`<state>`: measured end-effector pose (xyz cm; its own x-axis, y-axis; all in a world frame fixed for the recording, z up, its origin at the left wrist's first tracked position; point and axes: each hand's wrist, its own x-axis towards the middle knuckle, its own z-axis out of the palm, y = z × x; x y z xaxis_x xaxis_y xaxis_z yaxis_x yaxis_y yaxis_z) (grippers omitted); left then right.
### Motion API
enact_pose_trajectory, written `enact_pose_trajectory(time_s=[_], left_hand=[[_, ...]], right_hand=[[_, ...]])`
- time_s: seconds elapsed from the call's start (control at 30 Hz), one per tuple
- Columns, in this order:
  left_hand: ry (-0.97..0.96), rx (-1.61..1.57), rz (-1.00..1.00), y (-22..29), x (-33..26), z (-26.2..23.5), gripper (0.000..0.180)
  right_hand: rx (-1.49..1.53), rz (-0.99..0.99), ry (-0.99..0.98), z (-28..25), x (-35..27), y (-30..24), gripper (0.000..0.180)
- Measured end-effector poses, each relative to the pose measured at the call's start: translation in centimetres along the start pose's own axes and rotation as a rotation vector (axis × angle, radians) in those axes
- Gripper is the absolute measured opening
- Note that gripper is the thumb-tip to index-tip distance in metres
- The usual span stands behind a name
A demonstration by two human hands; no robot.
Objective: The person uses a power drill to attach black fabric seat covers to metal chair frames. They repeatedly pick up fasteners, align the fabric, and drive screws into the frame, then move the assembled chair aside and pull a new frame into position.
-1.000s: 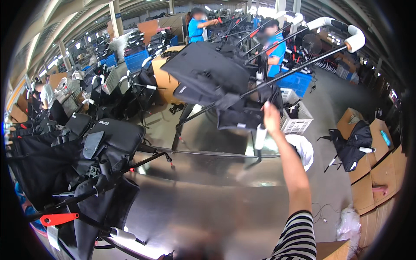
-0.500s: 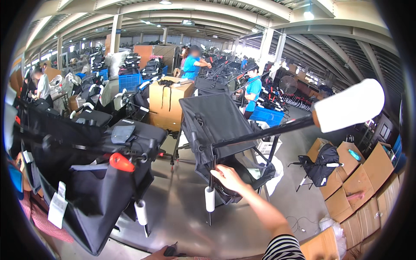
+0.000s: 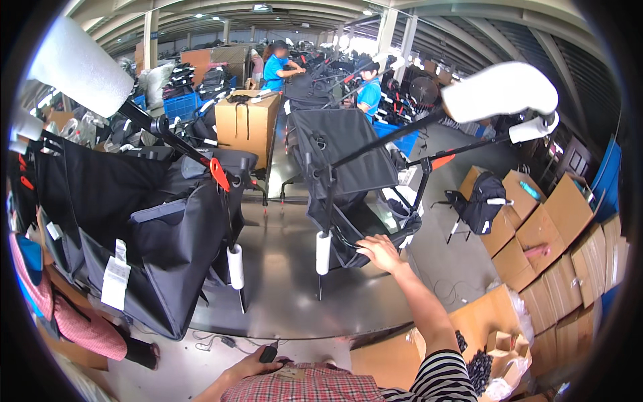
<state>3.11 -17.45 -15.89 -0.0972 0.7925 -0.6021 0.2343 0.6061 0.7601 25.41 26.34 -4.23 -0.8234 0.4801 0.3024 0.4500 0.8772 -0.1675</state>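
Note:
A black folding stroller (image 3: 345,147) stands upright on the shiny metal table in front of me, its tubes partly in white foam sleeves. My right hand (image 3: 380,253) is closed on a curved black bar (image 3: 343,239) low at the stroller's front. My left hand (image 3: 249,366) is low by my body, below the table's near edge. Its fingers hold a small black object (image 3: 268,354) whose kind I cannot make out. Left of these, a second black stroller (image 3: 171,248) bears an orange-red lever (image 3: 219,175) and a hanging white label (image 3: 116,276).
The metal table (image 3: 281,295) ends at a rounded near edge. Open cardboard boxes (image 3: 536,248) line the right side, beside another small stroller (image 3: 485,204). A tall carton (image 3: 248,124) stands beyond. Two co-workers in blue shirts (image 3: 273,72) are at the back. Another person's pink sleeve (image 3: 87,328) shows at left.
My right hand has moved from the upright tube down to the curved bar at the stroller's front. The view has tilted down, bringing my left hand and the black object into fuller sight.

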Motion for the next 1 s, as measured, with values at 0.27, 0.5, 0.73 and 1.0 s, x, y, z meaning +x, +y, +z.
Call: enact_pose_trajectory(time_s=[0.27, 0.5, 0.73, 1.0], left_hand=[[-0.03, -0.01, 0.045, 0.9, 3.0, 2.4, 0.098], [-0.119, -0.373, -0.21, 3.9, 4.7, 5.6, 0.081], [-0.333, -0.796, -0.351, 11.1, 4.5, 8.8, 0.064], [-0.325, -0.739, -0.482, 11.5, 5.7, 13.2, 0.065]], right_hand=[[0.009, -0.161, 0.435, 1.3, -5.6, -6.9, 0.021], [0.178, -0.238, 0.301, 0.4, -10.8, -9.1, 0.025], [-0.038, 0.406, 0.51, -6.2, -33.5, 2.3, 0.012], [-0.128, 1.091, 0.211, -4.0, -48.0, 5.5, 0.016]])
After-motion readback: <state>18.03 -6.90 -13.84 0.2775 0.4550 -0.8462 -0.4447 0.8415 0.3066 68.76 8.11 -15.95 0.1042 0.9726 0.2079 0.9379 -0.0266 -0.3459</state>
